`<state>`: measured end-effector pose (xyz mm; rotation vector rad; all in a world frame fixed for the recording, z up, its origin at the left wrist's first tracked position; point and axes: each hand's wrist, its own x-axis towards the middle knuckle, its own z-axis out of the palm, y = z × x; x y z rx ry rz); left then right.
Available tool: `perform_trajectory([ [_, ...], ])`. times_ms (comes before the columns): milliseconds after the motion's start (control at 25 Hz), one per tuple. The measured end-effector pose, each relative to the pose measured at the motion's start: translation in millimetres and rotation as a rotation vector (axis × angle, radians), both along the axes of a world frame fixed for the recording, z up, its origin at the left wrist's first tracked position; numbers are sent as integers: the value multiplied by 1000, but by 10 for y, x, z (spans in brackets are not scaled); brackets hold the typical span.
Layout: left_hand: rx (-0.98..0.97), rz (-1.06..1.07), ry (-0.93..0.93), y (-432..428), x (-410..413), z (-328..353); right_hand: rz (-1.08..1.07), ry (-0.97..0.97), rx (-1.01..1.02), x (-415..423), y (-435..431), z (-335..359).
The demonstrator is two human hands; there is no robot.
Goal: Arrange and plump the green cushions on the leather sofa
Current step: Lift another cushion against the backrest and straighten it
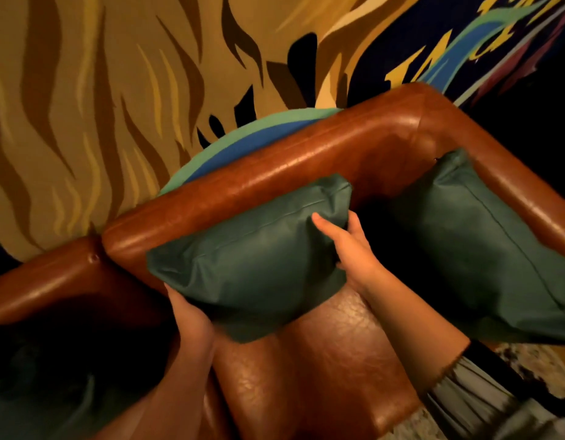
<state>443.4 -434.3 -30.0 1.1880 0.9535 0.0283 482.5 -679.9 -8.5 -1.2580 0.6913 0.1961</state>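
Observation:
A green cushion leans against the backrest of the brown leather sofa, held between both my hands. My left hand grips its lower left corner from below. My right hand clasps its right edge, thumb on the front face. A second green cushion rests in the sofa's right corner against the armrest. A third green cushion lies in shadow at the lower left, on the neighbouring seat.
The sofa's seat is bare below the held cushion. A painted wall with tan, brown, blue and green shapes rises close behind the backrest. A patterned rug shows at the lower right.

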Motion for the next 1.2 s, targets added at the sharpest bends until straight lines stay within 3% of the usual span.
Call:
perform_trajectory([
  [160,-80,8,31,-25,-31,116,113,23,-119,169,100,-145],
  [320,-76,-29,188,19,30,81,117,39,-277,268,101,-598],
  [440,-63,27,271,55,95,-25,123,106,-234,269,125,-404],
  [560,-302,135,407,-4,199,-47,166,310,-92,271,114,-250],
  [640,-417,168,383,-17,291,-105,176,340,-15,293,95,-244],
  [920,-548,184,221,-121,581,-275,135,293,88,549,79,-369],
  [1200,-536,179,223,-116,806,-535,56,306,95,797,143,-547],
])
